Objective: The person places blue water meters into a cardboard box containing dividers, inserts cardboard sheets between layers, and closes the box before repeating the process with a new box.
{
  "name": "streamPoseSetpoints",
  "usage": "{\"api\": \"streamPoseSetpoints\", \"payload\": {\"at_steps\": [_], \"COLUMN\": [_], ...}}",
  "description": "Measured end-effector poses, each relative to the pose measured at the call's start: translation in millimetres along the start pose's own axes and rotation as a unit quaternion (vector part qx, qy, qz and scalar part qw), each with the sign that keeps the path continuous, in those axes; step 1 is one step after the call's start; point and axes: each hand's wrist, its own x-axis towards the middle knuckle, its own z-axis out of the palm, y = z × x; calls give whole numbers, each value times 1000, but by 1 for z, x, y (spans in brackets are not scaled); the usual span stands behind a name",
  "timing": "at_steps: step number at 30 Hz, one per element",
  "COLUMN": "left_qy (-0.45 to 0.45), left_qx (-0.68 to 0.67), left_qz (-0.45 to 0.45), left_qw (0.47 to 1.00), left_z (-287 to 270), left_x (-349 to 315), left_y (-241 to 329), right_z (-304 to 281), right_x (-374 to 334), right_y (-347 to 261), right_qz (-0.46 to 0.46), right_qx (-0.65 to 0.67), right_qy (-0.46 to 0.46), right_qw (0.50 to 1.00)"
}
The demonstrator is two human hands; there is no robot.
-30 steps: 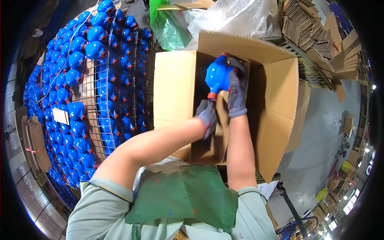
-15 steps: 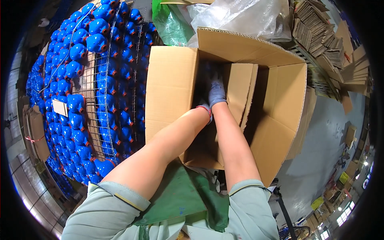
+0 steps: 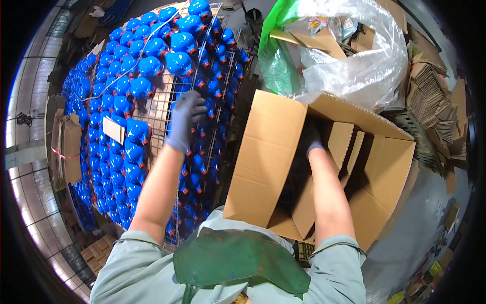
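Note:
My left hand (image 3: 187, 119), in a grey glove, hangs over the wire grid (image 3: 172, 106) of the rack on the left, its fingers partly spread and holding nothing I can see. Close beside it sit glossy blue rounded pieces (image 3: 150, 66) with red-orange ends, set in rows. My right hand (image 3: 312, 141) reaches down into an open cardboard box (image 3: 263, 157). Its fingers are lost in the dark of the box. Upright cardboard dividers (image 3: 340, 144) stand inside, to the right of that hand.
Behind the box lies a clear and green plastic bag (image 3: 349, 76) with cardboard scraps in it. Stacked cardboard partitions (image 3: 430, 96) fill the far right. A small beige card (image 3: 114, 130) rests on the blue pieces. Grey floor (image 3: 415, 207) shows at right.
My left hand has come out of the box and moved left over the rack. My right hand remains inside the box. The view has shifted, so the rack and box appear farther right.

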Motion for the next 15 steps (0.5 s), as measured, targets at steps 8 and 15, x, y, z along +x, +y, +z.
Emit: {"api": "streamPoseSetpoints", "payload": {"at_steps": [8,15], "left_qy": [-303,-333], "left_qx": [-408,-315], "left_qz": [-127,-327], "left_qw": [852,827], "left_z": [-93,17], "left_x": [142,-89], "left_y": [-34,-14], "right_z": [-161,-267], "right_x": [-127,-126], "right_y": [-105,-172], "right_qz": [196,77], "right_qx": [527,738], "right_qy": [285,339], "right_qw": [776,579]}}
